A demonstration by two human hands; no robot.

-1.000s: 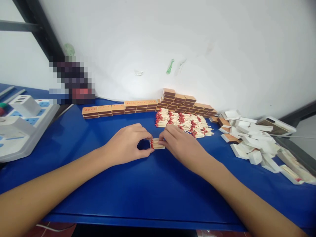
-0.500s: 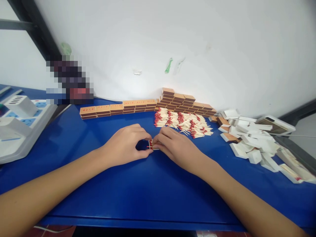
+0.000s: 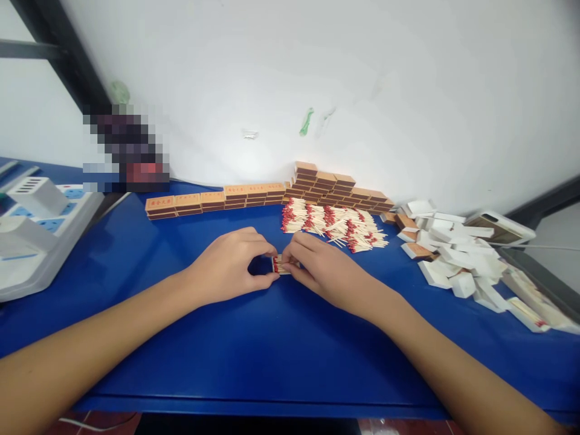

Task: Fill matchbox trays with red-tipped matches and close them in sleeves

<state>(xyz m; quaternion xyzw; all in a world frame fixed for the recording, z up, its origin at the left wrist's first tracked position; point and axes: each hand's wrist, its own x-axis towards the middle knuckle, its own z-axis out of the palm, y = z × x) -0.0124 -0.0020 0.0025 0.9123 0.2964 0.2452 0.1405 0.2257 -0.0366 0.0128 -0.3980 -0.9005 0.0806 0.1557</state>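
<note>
In the middle of the table lies a small white matchbox tray [image 3: 284, 273] filled with red-headed matches [image 3: 277, 264]. My left hand [image 3: 231, 263] grips the tray's left end between thumb and fingertips. Closed over its right part is my right hand [image 3: 319, 266], its fingertips on the matches and hiding that end of the tray. Just behind the hands spreads a large heap of loose matches [image 3: 333, 223], their red heads in rough rows.
Along the wall runs a stacked row of orange-brown matchboxes [image 3: 247, 196], tallest near the middle. White empty trays [image 3: 457, 257] pile up at the right, beside a phone [image 3: 501, 226]. A power strip [image 3: 54, 260] with plugs occupies the left.
A match that stuck out past the tray's left end is now inside it. My right fingers have shifted slightly right, exposing more match heads.
</note>
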